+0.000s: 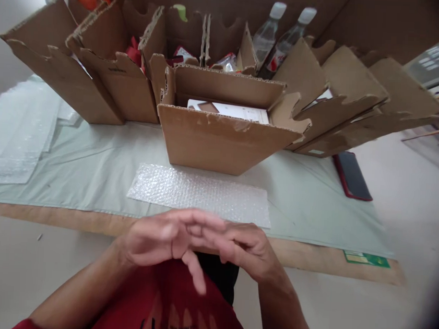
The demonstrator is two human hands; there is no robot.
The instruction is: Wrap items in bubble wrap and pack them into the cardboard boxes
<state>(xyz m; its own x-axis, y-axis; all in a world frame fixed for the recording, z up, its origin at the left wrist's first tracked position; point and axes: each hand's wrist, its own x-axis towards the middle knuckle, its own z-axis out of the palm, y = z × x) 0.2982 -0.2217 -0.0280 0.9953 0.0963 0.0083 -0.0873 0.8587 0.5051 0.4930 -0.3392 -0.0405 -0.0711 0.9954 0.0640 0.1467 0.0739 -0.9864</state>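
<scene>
My left hand (162,237) is turned partly palm up in front of my chest, its fingers spread and slightly blurred. It holds nothing that I can see. Touching or overlapping its fingertips, my right hand (247,247) has its back toward me and its fingers reaching left; some of them are hidden, and nothing shows in it. Just beyond both hands a strip of bubble wrap (204,190) lies flat on the pale green cloth (105,146). Behind the strip stands an open cardboard box (213,140) with a white printed box (239,112) inside.
More open cardboard bins (135,94) stand in a row behind, some holding small packets. Two plastic bottles (269,34) rise at the back. A stack of bubble wrap sheets (19,128) lies at left. A dark phone-like case (352,175) rests near the right edge.
</scene>
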